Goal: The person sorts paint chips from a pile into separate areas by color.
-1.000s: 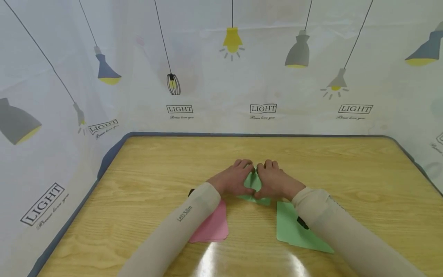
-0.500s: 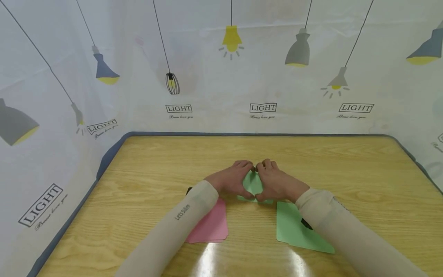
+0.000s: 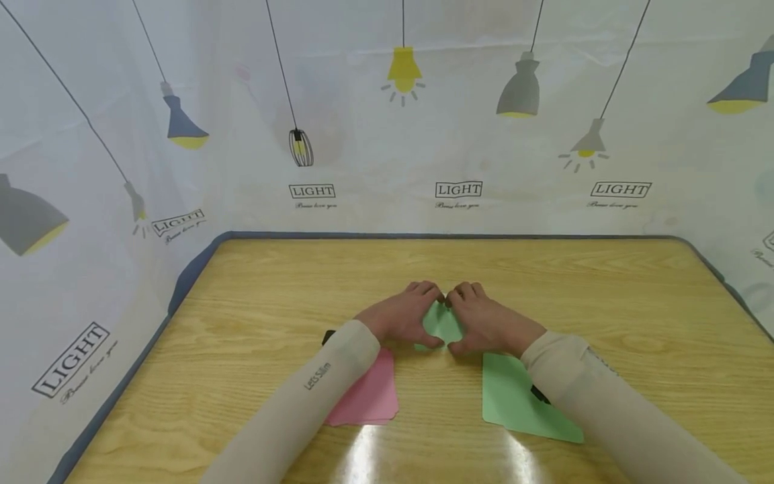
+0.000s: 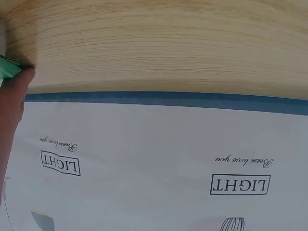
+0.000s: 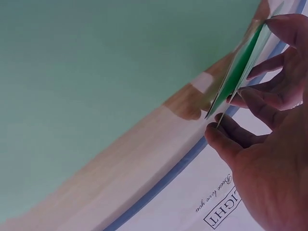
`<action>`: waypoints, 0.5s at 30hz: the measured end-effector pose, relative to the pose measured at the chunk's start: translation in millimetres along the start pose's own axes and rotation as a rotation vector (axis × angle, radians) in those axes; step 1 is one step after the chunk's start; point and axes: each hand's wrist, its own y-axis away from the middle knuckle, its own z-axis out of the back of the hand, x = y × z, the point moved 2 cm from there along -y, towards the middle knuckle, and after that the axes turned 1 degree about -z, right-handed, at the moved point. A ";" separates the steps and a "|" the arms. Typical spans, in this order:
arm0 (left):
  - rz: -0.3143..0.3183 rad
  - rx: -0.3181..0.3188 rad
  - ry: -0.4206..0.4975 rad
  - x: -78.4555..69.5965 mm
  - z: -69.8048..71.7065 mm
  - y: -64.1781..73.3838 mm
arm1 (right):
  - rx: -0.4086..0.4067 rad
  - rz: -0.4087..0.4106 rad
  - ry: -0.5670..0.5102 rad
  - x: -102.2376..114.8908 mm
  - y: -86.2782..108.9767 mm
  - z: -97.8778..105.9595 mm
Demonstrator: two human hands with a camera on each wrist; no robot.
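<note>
Between my two hands, over the middle of the table, is a folded piece of green paper [image 3: 443, 324]. My left hand [image 3: 406, 316] pinches its left side, with the thumb at the near edge and the fingers at the far edge. On the other side my right hand [image 3: 486, 321] holds it the same way, fingertips close to the left hand's. The right wrist view shows the green paper [image 5: 243, 60] edge-on in layers, between fingers of both hands. Only a corner of it appears at the edge of the left wrist view, beside the left hand [image 4: 13, 101].
A pink paper stack [image 3: 369, 393] lies under the left forearm. Green sheets [image 3: 514, 400] lie partly beneath the right forearm. The wooden table [image 3: 290, 269] ends at a blue edge, with a white lamp-printed sheet [image 3: 375, 148] behind it.
Both hands stay on the green paper. Its near edge, spread out wide below the thumbs earlier, now shows less. My right hand has shifted slightly to the right.
</note>
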 end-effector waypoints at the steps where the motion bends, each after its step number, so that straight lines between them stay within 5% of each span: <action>1: 0.001 0.001 0.000 0.1 -0.5 0.3 | -0.002 0.001 0.005 -0.1 0.2 -0.2; 15: -0.023 -0.049 -0.073 -2.6 0.4 10.2 | -0.002 0.021 0.045 -0.1 5.3 3.7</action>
